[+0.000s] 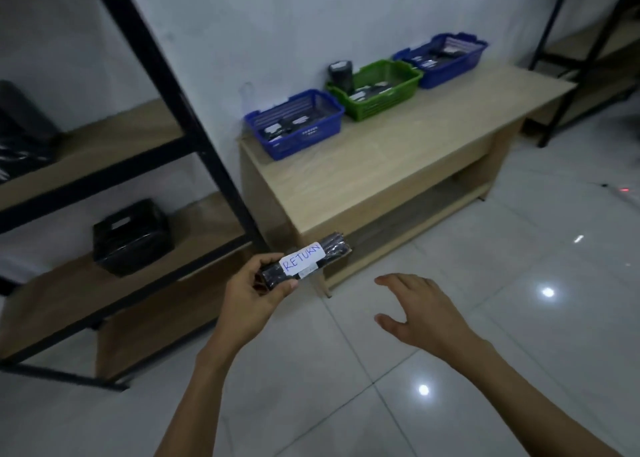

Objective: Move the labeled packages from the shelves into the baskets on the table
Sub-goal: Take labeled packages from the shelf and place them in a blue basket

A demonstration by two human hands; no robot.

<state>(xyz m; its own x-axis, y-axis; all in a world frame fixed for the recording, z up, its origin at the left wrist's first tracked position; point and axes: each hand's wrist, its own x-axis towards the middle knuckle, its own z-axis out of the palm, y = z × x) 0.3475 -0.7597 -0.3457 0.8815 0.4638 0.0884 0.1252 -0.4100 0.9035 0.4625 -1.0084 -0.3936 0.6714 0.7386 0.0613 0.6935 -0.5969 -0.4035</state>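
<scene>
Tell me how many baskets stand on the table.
3, in a row by the wall on the table: left blue basket, green basket in the middle, right blue basket.

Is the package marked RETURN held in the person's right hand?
No, the left hand grips the package by one end, while the right hand is open and holds nothing.

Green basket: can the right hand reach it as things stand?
Probably not: the right hand hangs open over the floor, short of the table; the green basket sits by the wall.
</scene>
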